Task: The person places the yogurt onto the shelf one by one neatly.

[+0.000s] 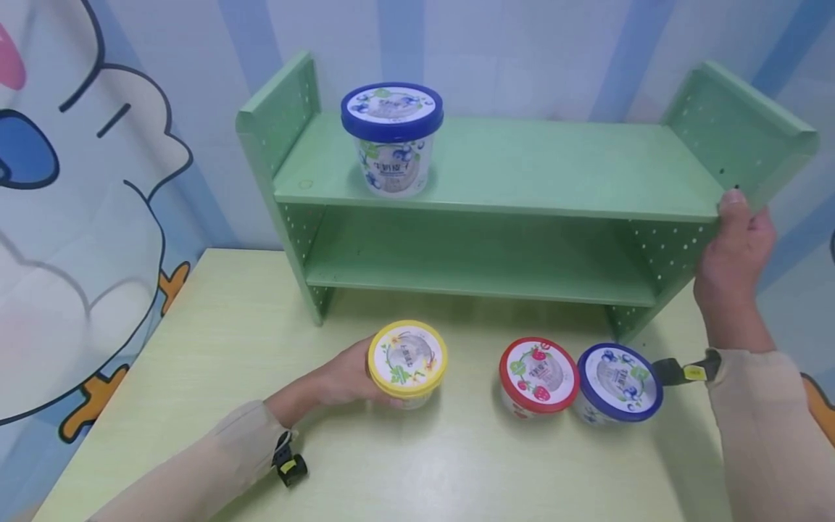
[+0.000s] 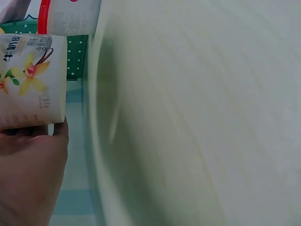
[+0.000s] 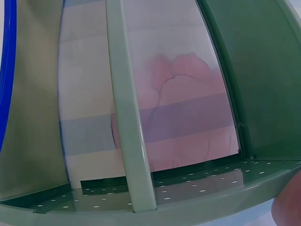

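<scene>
My left hand [image 1: 349, 371] grips a round paper ice cream tub with a yellow lid [image 1: 407, 357] from its left side. In the left wrist view, vanilla flowers show on the wall of this tub [image 2: 30, 80], and a gap lies between its base and the tabletop. At the right end of a green two-tier shelf [image 1: 483, 250], my right hand [image 1: 733, 264] grips the side panel, thumb on the front edge near the upper board. Only a bit of that hand [image 3: 288, 202] enters the right wrist view.
A blue-lidded blueberry tub [image 1: 393, 138] stands on the upper board, towards the left. On the table [image 1: 496, 471], a red-lidded strawberry tub [image 1: 539, 375] and another blue-lidded tub [image 1: 620, 383] sit side by side before the shelf. A patterned wall [image 1: 522, 58] rises behind.
</scene>
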